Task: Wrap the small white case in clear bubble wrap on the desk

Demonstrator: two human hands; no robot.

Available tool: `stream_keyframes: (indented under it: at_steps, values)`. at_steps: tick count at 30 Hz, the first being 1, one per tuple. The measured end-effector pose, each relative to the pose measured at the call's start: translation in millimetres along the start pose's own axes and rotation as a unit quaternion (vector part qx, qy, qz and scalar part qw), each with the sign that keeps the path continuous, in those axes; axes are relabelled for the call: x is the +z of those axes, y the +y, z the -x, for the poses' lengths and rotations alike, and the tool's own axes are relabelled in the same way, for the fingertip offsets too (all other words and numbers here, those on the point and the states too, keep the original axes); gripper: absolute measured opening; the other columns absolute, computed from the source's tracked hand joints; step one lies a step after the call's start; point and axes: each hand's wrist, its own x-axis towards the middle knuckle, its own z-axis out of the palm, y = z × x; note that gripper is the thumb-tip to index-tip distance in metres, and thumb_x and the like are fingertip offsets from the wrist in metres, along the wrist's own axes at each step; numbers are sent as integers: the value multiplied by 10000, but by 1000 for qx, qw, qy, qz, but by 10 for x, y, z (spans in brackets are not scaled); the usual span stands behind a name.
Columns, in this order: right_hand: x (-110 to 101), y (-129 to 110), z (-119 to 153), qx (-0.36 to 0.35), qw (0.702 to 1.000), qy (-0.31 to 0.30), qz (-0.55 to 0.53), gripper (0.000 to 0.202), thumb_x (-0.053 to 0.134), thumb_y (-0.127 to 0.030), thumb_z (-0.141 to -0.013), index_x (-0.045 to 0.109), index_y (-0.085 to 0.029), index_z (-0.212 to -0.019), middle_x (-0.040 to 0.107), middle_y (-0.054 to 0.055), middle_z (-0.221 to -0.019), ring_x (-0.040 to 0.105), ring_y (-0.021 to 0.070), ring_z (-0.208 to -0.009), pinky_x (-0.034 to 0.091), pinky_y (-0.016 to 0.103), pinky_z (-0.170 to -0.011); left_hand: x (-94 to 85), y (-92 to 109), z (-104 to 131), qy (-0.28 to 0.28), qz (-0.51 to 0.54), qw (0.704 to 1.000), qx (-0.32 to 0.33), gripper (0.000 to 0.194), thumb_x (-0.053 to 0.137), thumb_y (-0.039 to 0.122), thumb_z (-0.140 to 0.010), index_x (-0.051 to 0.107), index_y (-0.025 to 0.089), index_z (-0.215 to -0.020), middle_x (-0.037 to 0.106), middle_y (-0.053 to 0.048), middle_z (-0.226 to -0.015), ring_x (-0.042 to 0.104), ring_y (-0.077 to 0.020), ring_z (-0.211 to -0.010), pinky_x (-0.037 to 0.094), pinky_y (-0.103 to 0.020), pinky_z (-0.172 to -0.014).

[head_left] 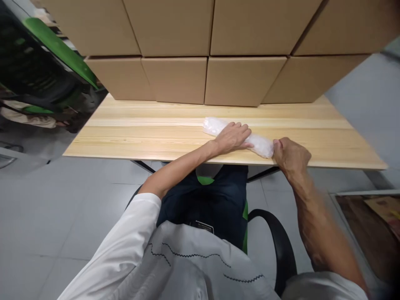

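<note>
A white, semi-clear roll that looks like bubble wrap (261, 146) lies slantwise on the wooden table, near its front edge. Whatever may be inside it cannot be made out. My left hand (233, 136) is closed over the middle of the roll, fingers on the far side and thumb on the near side. At the roll's right end, my right hand (290, 155) is in a fist, with thumb and fingers pinching that end. The left end of the roll sticks out beyond my left hand and rests on the wood.
Cardboard boxes (175, 79) stand stacked in two rows along the back of the wooden table (140, 133). A black chair armrest (283, 250) is at my right side. A green-edged chair (59, 50) and part of another person (28, 114) are at the left.
</note>
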Motion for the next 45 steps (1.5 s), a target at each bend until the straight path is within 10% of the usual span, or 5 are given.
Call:
stream_keyframes:
  at_steps: [5, 11, 21, 30, 45]
  values:
    - [-185, -232, 99, -27, 988, 104, -107, 621, 300, -499, -1246, 809, -181, -1405, 854, 279, -1412, 776, 441, -1373, 600, 588, -1199, 1, -42, 30, -1, 9, 1000, -8, 615, 537, 624, -1243, 748, 94, -1473, 760, -302, -1475, 688, -467, -1367, 477, -576, -1175]
    - [150, -985, 25, -139, 962, -2, -234, 742, 293, -460, -1243, 475, -103, -1868, 520, 257, -1935, 475, 391, -1827, 399, 650, -1511, 40, -93, 32, -12, 30, 999, -35, 482, 483, 373, -1219, 725, 68, -1504, 771, -292, -1436, 699, -438, -1344, 488, -577, -1206]
    - [568, -740, -16, -136, 971, 13, -195, 719, 355, -400, -1217, 448, -85, -1857, 551, 291, -1904, 530, 435, -1791, 405, 751, -1478, 43, -253, 129, 13, 91, 996, 5, 740, 544, 565, -1183, 581, 44, -1706, 687, -330, -1658, 658, -482, -1510, 494, -640, -1318]
    - [517, -815, 9, -129, 982, 12, -138, 703, 387, -307, -1196, 461, -31, -1837, 565, 317, -1881, 543, 446, -1765, 425, 726, -1456, 24, -498, 242, -20, 114, 993, -15, 969, 632, 764, -1151, 520, 25, -1769, 630, -365, -1756, 627, -512, -1629, 479, -643, -1383]
    - [303, -944, -5, -125, 988, -21, -85, 661, 418, -233, -1190, 509, -15, -1807, 606, 302, -1849, 579, 416, -1734, 449, 625, -1467, -164, -953, 578, -77, 102, 991, -38, 832, 474, 684, -1188, 557, 48, -1718, 638, -329, -1768, 640, -473, -1622, 468, -642, -1402]
